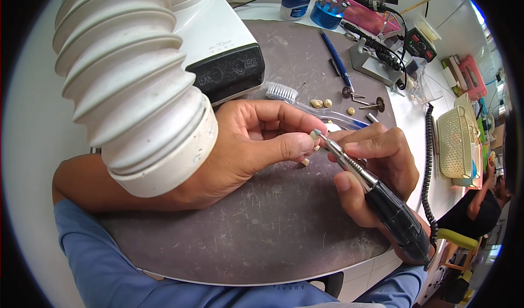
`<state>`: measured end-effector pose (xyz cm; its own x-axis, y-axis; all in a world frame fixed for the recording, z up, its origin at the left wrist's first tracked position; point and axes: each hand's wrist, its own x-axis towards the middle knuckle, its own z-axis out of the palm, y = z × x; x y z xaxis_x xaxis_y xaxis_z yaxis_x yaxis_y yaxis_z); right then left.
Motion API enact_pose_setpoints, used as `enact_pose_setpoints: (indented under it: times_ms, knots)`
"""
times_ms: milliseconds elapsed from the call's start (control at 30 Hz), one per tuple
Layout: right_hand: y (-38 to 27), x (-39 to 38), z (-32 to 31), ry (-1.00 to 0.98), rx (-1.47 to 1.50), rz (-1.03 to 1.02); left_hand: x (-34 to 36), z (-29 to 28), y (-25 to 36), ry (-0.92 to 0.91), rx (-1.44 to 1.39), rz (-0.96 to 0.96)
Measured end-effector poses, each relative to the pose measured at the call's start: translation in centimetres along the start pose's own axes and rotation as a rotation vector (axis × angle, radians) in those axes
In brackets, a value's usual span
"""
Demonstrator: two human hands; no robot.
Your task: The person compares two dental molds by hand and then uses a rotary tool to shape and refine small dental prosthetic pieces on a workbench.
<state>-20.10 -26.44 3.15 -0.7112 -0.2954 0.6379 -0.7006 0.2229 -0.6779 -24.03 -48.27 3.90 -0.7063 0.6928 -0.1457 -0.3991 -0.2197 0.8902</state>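
Observation:
My left hand (240, 139) pinches a small tooth-coloured dental crown (313, 135) between thumb and forefinger; the fingers hide part of it. Held like a pen in my right hand (396, 152) is a rotary handpiece (390, 207) with a silver nose and black body. Its bluish-grey tip is at the crown and seems to touch it. Whether the tip is spinning cannot be seen. Just beyond my fingers, several loose crowns (316, 103) lie on the grey-brown work mat (262, 220). A toothbrush (281, 92) with clear bristles lies behind my left hand.
A wide white suction hose (125, 84) hangs over my left forearm, beside a white-and-black box (226, 62). At the back right are a blue pen (335, 57), mounted wheels (376, 105), a handpiece stand (374, 62) and a blue bur holder (327, 16). A cream basket (456, 139) stands right; another person (472, 212) sits beyond.

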Motion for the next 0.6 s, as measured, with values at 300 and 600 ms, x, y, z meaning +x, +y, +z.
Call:
enact_pose_setpoints:
  times_ms: [300, 600]
  knots:
    - [-0.17, 0.02, 0.03, 0.004, -0.006, 0.015, -0.13, -0.02, 0.12, 0.002, 0.012, -0.015]
    - [0.21, -0.07, 0.05, 0.027, -0.009, -0.008, 0.18, -0.01, 0.03, 0.001, -0.021, 0.002]
